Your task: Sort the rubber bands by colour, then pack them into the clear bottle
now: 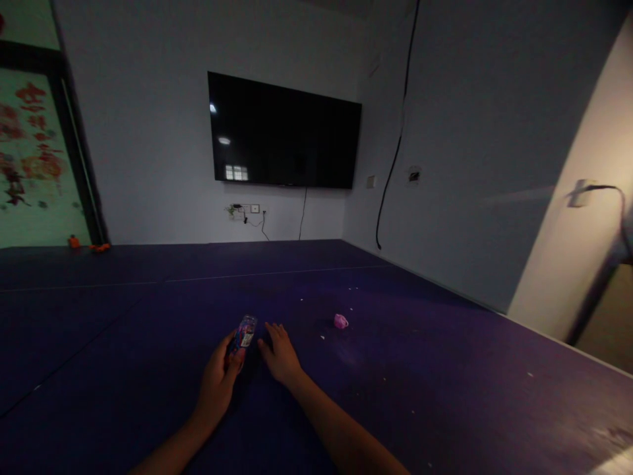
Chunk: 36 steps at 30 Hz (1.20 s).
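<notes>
My left hand grips a small clear bottle with a colourful label, holding it low over the dark purple floor mat. My right hand rests flat on the mat just right of the bottle, fingers spread and holding nothing. A small pink object lies on the mat a short way to the right of my right hand.
A black wall-mounted TV hangs ahead above wall sockets and a cable. Small orange items lie at the far left by a window with red decorations. White specks dot the mat. A lamp stands at right.
</notes>
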Each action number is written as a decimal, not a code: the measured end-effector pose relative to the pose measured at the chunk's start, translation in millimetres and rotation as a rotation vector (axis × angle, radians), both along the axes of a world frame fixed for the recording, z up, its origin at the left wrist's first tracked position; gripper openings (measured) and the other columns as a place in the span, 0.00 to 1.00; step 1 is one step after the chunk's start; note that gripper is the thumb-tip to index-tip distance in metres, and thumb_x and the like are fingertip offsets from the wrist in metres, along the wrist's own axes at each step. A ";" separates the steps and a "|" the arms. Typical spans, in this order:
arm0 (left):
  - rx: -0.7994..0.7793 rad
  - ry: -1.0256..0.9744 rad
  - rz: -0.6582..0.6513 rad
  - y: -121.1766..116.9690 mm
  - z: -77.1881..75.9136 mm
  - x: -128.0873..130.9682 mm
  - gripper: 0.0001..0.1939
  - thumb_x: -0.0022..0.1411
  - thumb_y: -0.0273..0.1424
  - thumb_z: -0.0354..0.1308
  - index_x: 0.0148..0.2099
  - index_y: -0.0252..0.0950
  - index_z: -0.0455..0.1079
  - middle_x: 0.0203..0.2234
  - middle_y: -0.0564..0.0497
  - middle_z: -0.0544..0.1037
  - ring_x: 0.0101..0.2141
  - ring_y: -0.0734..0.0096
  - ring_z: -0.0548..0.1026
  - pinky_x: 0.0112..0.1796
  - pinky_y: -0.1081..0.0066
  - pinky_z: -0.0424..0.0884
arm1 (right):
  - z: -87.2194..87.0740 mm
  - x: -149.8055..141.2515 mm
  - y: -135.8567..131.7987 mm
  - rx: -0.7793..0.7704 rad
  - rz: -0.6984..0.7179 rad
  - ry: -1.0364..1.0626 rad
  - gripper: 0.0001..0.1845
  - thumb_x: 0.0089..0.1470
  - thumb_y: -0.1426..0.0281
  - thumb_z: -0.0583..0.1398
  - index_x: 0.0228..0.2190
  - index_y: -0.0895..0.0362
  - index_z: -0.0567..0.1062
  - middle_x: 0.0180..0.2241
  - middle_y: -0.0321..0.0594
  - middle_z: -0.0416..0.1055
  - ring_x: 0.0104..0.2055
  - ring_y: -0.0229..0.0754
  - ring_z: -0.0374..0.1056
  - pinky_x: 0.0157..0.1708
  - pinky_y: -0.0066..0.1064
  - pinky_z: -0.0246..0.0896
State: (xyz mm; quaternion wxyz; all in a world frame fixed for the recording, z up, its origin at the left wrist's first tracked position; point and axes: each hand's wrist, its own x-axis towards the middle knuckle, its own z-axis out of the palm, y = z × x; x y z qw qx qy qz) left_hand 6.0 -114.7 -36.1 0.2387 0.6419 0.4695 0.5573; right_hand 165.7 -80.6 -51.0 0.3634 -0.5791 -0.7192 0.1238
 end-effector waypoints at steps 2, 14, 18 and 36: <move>-0.010 0.009 0.002 -0.3 1.0 0.2 0.29 0.57 0.48 0.49 0.55 0.36 0.62 0.37 0.44 0.77 0.33 0.60 0.76 0.38 0.60 0.72 | 1.2 -3.5 2.7 0.007 0.069 -0.054 0.31 0.55 0.57 0.51 0.56 0.62 0.61 0.58 0.53 0.56 0.63 0.53 0.44 0.59 0.45 0.44; -0.028 0.025 0.017 1.4 -1.8 -0.8 0.31 0.56 0.50 0.48 0.55 0.34 0.62 0.42 0.41 0.74 0.40 0.57 0.74 0.41 0.58 0.70 | 19.6 -0.3 -0.3 0.026 -0.027 -0.386 0.19 0.51 0.57 0.57 0.39 0.59 0.72 0.42 0.49 0.68 0.48 0.52 0.62 0.45 0.41 0.57; -0.035 0.030 0.013 1.6 -1.7 -1.1 0.31 0.56 0.49 0.48 0.55 0.34 0.62 0.39 0.43 0.75 0.36 0.59 0.74 0.39 0.59 0.70 | 21.9 0.0 4.3 0.001 -0.014 -0.442 0.16 0.53 0.60 0.57 0.38 0.58 0.72 0.40 0.47 0.71 0.45 0.48 0.66 0.41 0.35 0.60; 0.026 0.155 -0.048 4.2 -7.1 -1.2 0.25 0.58 0.44 0.49 0.53 0.35 0.65 0.41 0.44 0.76 0.41 0.59 0.75 0.39 0.61 0.72 | 22.8 -1.7 24.2 -0.016 -0.003 -0.518 0.12 0.52 0.74 0.53 0.29 0.61 0.77 0.30 0.54 0.75 0.32 0.48 0.72 0.29 0.31 0.61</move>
